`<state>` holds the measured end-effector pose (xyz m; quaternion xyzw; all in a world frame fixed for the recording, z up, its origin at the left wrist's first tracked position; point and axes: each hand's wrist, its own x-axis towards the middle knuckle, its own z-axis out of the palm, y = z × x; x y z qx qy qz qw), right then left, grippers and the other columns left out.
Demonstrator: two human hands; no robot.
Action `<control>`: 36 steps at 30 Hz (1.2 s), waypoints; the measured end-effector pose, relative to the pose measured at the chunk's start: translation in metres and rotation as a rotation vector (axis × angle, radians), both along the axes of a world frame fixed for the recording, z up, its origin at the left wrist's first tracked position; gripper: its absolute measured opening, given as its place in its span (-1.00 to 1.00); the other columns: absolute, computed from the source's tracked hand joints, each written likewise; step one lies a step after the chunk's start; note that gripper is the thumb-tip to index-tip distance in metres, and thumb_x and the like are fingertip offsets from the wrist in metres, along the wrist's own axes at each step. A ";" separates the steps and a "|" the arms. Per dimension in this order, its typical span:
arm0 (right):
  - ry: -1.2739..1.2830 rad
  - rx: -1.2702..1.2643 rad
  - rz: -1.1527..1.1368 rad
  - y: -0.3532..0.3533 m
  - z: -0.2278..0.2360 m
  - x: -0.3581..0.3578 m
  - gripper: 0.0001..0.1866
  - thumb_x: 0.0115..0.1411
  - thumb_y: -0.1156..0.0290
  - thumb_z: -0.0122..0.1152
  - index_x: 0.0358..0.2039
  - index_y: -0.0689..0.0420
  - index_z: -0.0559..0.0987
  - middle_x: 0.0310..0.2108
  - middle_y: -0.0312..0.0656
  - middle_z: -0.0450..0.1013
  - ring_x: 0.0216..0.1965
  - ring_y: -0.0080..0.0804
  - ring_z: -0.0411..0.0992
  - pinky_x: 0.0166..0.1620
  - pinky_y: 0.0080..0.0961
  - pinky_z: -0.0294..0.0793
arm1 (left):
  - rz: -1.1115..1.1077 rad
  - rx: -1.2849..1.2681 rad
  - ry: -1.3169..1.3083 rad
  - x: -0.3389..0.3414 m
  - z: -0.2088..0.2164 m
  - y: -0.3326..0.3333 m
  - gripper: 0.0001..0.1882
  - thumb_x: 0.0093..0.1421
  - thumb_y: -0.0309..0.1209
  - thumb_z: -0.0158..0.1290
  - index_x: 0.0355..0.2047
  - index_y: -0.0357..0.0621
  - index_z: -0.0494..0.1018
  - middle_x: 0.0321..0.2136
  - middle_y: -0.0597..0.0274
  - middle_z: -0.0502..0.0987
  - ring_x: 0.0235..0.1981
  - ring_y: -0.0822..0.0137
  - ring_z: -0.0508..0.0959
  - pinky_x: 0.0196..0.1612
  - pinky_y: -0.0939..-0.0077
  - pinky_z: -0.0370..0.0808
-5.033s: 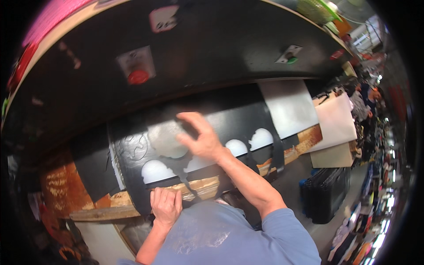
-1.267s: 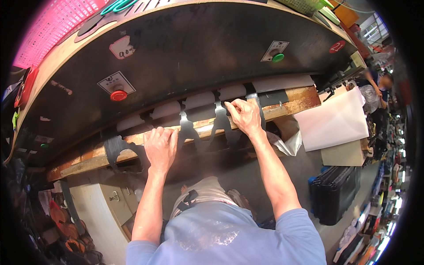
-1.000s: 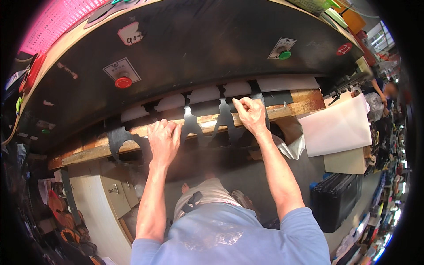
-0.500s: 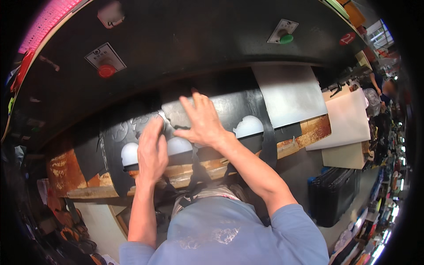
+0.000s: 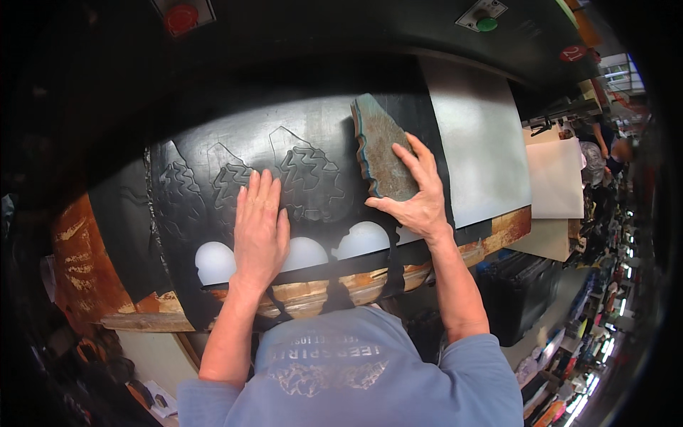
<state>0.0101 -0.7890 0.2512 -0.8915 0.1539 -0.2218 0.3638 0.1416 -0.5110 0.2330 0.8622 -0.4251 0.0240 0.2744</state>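
A large black sheet (image 5: 245,132) lies over the work bed, with several wavy-edged outlines cut into it. My left hand (image 5: 261,220) rests flat on the sheet, fingers stretched out, beside the middle outlines. In my right hand (image 5: 423,192) is a cutting die (image 5: 388,153), a thick brown-grey block with a wavy, blue-edged left side. The thumb is at its lower end and the fingers are along its right side. The die stands on or just above the sheet; I cannot tell which. Rounded cut-outs along the near edge show a white surface (image 5: 215,262) beneath.
Above the sheet is the dark machine head, carrying a red button (image 5: 181,19) and a green button (image 5: 486,25). A pale metal plate (image 5: 477,135) lies to the right. The worn wooden edge (image 5: 306,295) runs along the front. A black case (image 5: 519,292) stands at the lower right.
My right hand has moved right and now holds the cutting die. My left hand has come down flat on the sheet. More of the sheet and its outlines shows, and the view has shifted.
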 end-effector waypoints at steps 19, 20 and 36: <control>-0.179 -0.342 0.064 -0.010 -0.038 0.002 0.02 -0.21 -0.10 0.77 0.21 0.20 0.59 0.34 0.27 0.31 0.22 0.21 0.39 0.22 -0.01 0.53 | -0.116 -0.341 0.283 -0.115 0.024 0.043 -0.88 0.16 -0.69 0.25 -0.36 -0.23 0.55 -0.43 0.09 0.61 -0.42 0.11 0.62 -0.31 0.34 0.52; -0.188 -0.326 0.061 -0.010 -0.037 0.003 0.01 -0.19 -0.09 0.76 0.21 0.23 0.59 0.33 0.28 0.32 0.22 0.24 0.39 0.22 -0.01 0.52 | -0.054 -0.269 0.214 -0.120 0.014 0.044 -0.86 0.14 -0.67 0.27 -0.39 -0.20 0.53 -0.45 0.10 0.59 -0.44 0.08 0.59 -0.33 0.31 0.51; -0.574 -0.193 -0.159 -0.074 0.065 -0.027 -0.83 0.45 0.41 0.26 -0.26 0.26 0.60 -0.44 -0.21 0.51 -0.42 -0.53 0.40 -0.27 -0.45 0.47 | 0.100 -0.197 -0.064 -0.111 -0.020 0.057 -0.74 0.26 -0.48 0.28 -0.53 -0.25 0.47 -0.53 -0.07 0.52 -0.47 -0.15 0.55 -0.37 0.02 0.47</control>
